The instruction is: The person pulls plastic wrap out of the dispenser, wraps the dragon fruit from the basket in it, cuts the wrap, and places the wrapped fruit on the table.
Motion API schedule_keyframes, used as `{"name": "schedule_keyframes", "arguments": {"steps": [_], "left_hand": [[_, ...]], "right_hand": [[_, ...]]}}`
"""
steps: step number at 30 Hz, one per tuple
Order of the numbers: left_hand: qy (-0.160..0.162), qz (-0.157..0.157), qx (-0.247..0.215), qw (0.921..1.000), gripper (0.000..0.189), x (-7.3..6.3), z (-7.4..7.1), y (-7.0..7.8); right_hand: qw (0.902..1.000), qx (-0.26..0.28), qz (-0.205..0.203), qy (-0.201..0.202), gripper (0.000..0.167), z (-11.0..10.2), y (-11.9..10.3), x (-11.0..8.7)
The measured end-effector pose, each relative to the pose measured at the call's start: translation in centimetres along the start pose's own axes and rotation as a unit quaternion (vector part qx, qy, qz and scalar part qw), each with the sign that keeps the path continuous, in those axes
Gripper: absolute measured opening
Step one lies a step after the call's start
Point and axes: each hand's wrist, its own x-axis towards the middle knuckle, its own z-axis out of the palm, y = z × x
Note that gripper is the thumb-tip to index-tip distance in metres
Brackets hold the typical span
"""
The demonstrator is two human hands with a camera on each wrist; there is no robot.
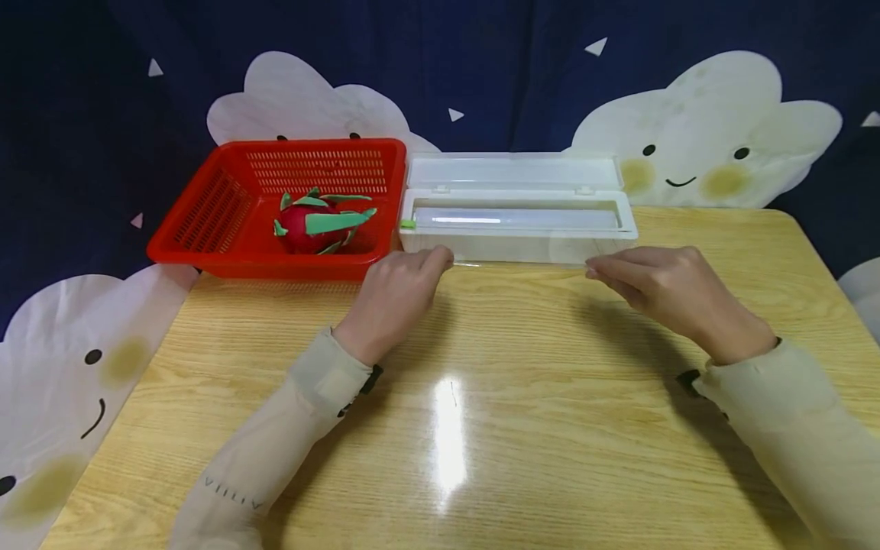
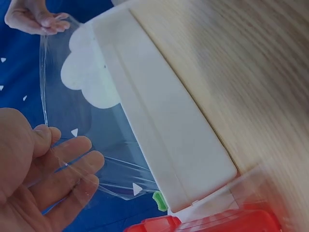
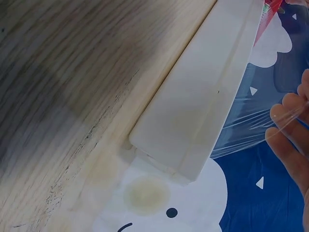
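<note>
Clear cling film [image 2: 96, 140] stretches out of a long white dispenser box [image 1: 516, 246] whose lid [image 1: 516, 172] stands raised at the back; a film roll [image 1: 516, 219] lies inside. My left hand [image 1: 402, 294] pinches the film's left corner between thumb and forefinger, its other fingers spread behind the sheet in the left wrist view. The right corner is pinched by my right hand [image 1: 663, 294], with that hand's fingers [image 3: 285, 128] behind the film in the right wrist view. Both hands are in front of the box, above the table. A green slider [image 1: 409, 224] sits at the box's left end.
Left of the box, a red plastic basket [image 1: 289, 267] holds a red dragon fruit with green leaves [image 1: 319, 225]. The wooden table [image 1: 516, 428] reaches toward me. Behind it hangs a dark blue cloth [image 1: 481, 46] with white clouds.
</note>
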Motion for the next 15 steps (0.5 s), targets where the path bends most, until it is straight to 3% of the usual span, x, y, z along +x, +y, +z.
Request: {"name": "schedule_keyframes", "arguments": {"steps": [13,15], "left_hand": [[-0.015,0.002,-0.006,0.9999,0.013,-1.2,-0.4,0.7],[-0.018,0.002,-0.009,0.9998,0.013,-1.4,-0.4,0.8]], "right_hand": [[0.9986,-0.025,-0.01,-0.044,0.059,-0.6,-1.0,-0.6],[0.999,-0.021,-0.014,-0.036,0.058,-0.5,-1.1,-0.6]]}}
